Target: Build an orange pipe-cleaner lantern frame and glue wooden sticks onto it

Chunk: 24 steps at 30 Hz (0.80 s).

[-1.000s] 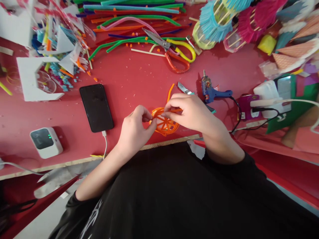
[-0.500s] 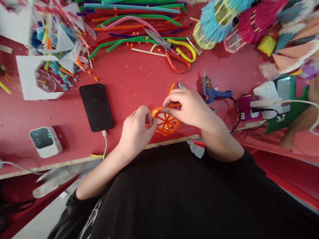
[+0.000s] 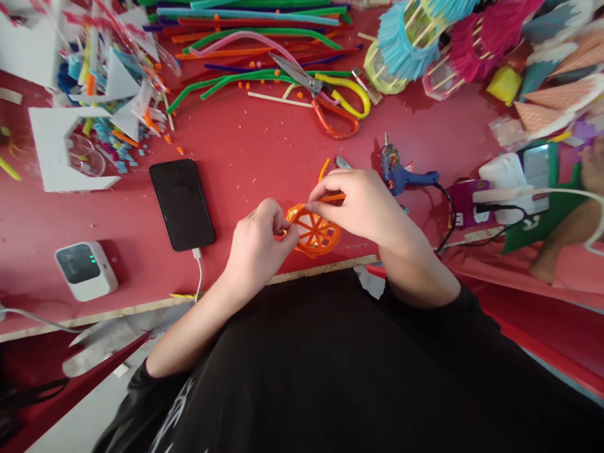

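Right hand [image 3: 363, 207] has edged outward, fingers pinched on orange strip [image 3: 336, 198]; left hand [image 3: 255, 248] pinches orange wheel [image 3: 315, 234], likely steadying it.

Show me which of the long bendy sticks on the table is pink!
It's the pink stick that curves like an arch and comes down to the scissors. The other sticks are colours like green, blue, red and orange.
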Motion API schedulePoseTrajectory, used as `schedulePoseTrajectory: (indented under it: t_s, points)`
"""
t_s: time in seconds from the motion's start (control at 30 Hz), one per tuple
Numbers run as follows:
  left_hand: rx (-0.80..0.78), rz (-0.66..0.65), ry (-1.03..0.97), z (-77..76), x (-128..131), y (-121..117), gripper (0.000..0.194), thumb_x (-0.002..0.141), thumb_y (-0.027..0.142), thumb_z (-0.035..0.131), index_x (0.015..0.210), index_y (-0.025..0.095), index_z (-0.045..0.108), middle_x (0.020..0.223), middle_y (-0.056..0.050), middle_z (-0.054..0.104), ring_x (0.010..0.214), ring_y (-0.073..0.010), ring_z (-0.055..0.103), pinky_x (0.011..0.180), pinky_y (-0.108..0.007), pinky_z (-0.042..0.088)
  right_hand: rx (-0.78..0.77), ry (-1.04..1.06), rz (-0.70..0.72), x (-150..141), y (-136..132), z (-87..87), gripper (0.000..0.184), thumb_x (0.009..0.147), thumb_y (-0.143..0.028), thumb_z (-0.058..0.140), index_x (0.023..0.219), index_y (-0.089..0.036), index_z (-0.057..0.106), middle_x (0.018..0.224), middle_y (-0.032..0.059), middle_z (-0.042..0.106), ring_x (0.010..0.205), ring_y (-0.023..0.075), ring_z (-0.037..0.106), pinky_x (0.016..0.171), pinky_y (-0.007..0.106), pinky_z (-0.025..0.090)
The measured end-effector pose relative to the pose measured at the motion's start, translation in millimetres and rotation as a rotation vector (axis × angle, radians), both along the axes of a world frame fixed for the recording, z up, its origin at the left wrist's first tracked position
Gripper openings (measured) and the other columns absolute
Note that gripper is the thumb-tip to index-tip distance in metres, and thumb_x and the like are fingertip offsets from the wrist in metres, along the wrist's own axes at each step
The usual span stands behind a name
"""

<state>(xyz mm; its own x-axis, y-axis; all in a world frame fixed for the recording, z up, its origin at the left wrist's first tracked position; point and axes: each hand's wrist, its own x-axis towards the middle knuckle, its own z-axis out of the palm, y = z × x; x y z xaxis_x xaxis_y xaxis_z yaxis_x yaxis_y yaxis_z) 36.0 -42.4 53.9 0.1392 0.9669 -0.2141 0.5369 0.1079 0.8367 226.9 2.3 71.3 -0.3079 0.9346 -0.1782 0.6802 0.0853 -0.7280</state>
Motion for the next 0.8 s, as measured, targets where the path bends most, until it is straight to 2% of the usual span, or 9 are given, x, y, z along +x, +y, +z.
schedulePoseTrajectory:
  t_s: [0.23, 0.47, 0.67, 0.73, 0.8]
  points:
    - [0.000, 0.058, -0.100, -7.8, -2, 4, 0.039, 0.072, 0.006, 0.062, 0.068, 0.023, 0.026, 0.062, 0.008, 0.058, 0.057, -0.0070, 0.045, 0.055, -0.020, 0.036, 0.062, 0.014, -0.106, 2, -8, -4.7, 0.006, 0.078, -0.020, 0.075, 0.074, -0.019, 0.071, 0.079, 0.0020, 0.071, 0.072, 0.0162, 0.066, 0.069, 0.031, 0.052]
    - [0.027, 0.118, -0.116, -9.9, -1, -5, 0.039, 0.074, 0.007, 0.063, 0.070, 0.023, 0.028, 0.062, 0.008, 0.058, 0.057, -0.0069, 0.045, 0.056, -0.021, 0.038, 0.073, 0.114, -0.120, -6, -11, -11.8, 0.008, 0.083, -0.020, 0.072, 0.076, -0.018, 0.068, 0.077, 0.0012, 0.072, 0.073, 0.0159, 0.067, 0.069, 0.029, 0.052]
    - [-0.084, 0.018, -0.147, -6.9, -8, -9, 0.020, 0.084, 0.024, 0.069, 0.076, 0.020, 0.051, 0.072, 0.001, 0.069, 0.065, -0.0117, 0.063, 0.062, -0.023, 0.048, 0.087, 0.135, 0.000, -5, -6, -14.2, 0.006, 0.087, -0.018, 0.069, 0.081, -0.019, 0.069, 0.080, 0.0015, 0.074, 0.074, 0.0159, 0.067, 0.072, 0.030, 0.050]
    - [-0.109, -0.035, -0.105, -4.6, -14, -4, 0.012, 0.087, 0.028, 0.067, 0.083, 0.019, 0.060, 0.074, 0.000, 0.072, 0.067, -0.0137, 0.067, 0.064, -0.025, 0.049, 0.087, 0.131, 0.038, -3, -3, -15.6, 0.006, 0.088, -0.018, 0.068, 0.082, -0.019, 0.070, 0.082, 0.0018, 0.075, 0.076, 0.0163, 0.067, 0.072, 0.030, 0.050]
    - [-0.094, -0.086, -0.022, -2.8, -20, 3, 0.014, 0.092, 0.031, 0.060, 0.091, 0.020, 0.067, 0.078, -0.002, 0.076, 0.070, -0.0156, 0.069, 0.067, -0.027, 0.050, 0.099, 0.129, 0.088, -2, 1, -17.2, 0.007, 0.089, -0.018, 0.067, 0.083, -0.019, 0.070, 0.083, 0.0021, 0.075, 0.076, 0.0165, 0.067, 0.073, 0.030, 0.050]
